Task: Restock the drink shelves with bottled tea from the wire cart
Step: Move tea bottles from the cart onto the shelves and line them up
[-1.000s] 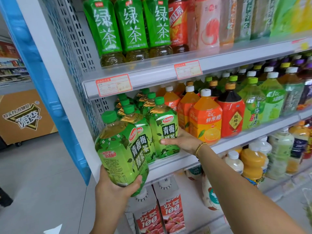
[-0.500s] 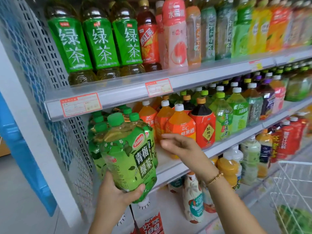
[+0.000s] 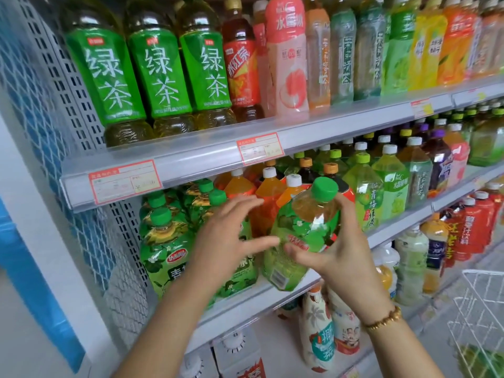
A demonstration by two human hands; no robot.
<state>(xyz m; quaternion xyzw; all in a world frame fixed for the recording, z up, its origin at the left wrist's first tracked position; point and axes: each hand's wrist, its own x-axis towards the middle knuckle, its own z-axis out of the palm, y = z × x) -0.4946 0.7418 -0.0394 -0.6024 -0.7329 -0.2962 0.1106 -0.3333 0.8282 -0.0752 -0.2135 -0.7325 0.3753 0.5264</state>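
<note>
The large clear plastic tea bottle with a green leaf-printed label and green screw cap (image 3: 305, 233) sits tilted at the front of the grey metal middle shelf (image 3: 395, 229), its lower end on or just above the shelf lip, its cap leaning right; just left of it stand more green-capped bottles of the same tea (image 3: 163, 246), and behind it orange juice bottles with white caps (image 3: 267, 203). The right hand (image 3: 335, 257) is clamped on the bottle, fingers curled round the far side of the shoulder, thumb on the label; the left hand (image 3: 226, 241) has its fingers spread and grips nothing, its thumb close to the label, though blur hides whether it touches.

The bottle looks full, so likely heavy for one hand; the thin wall should give under squeeze and the glossy label could slip; the firmer shoulder is the better hold, with a palm under the base. The white wire cart (image 3: 480, 309) stands at the lower right.
</note>
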